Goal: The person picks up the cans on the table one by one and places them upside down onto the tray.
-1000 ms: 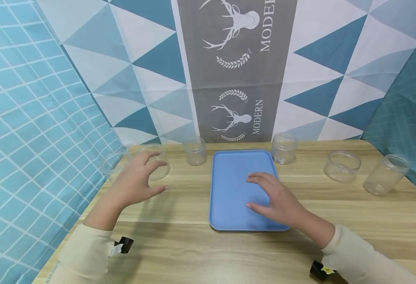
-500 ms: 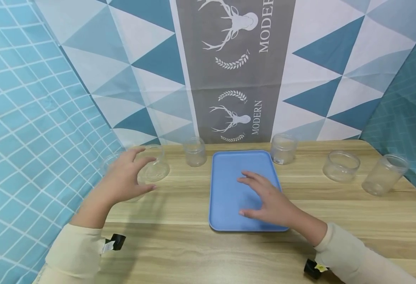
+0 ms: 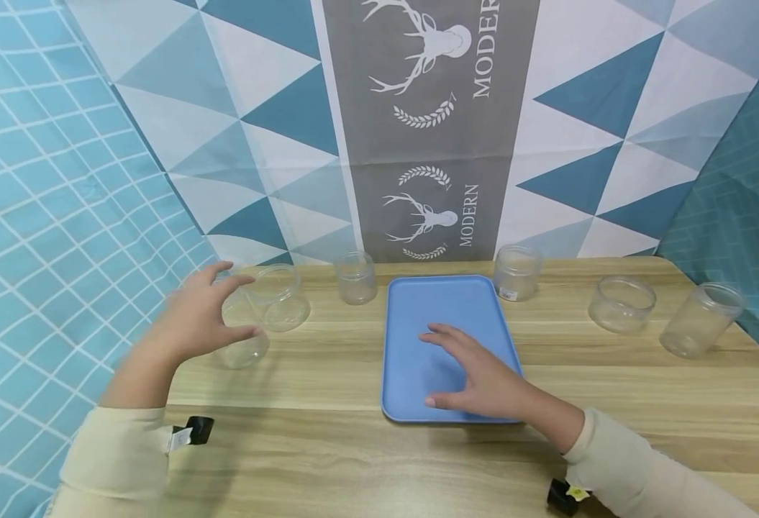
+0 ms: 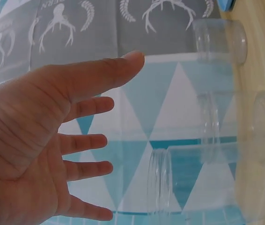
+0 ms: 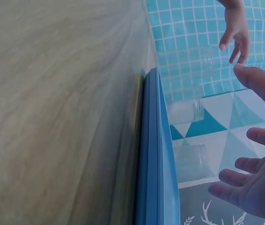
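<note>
The bench (image 3: 327, 460) is brightly lit in the head view, softly shadowed lower left; the right wrist view is dimmer.

The head view is looking forward and down across the pale wood-grain tabletop (image 3: 327, 460), facing the upright blue, white and grey patterned cloth (image 3: 295, 108) from farthest back. The left wrist view is sitting close beside the person's left hand (image 4: 29, 145), peering past its fingers towards that cloth, with the tabletop running sideways up the right edge. The right wrist view is riding low, almost level with the tabletop, looking leftward past the flat blue rectangular tray (image 5: 163, 154) and the right hand (image 5: 259, 168), and catching the left hand farther off. Head and left wrist views are sharing the transparent cylindrical jars (image 4: 193, 183).
</note>
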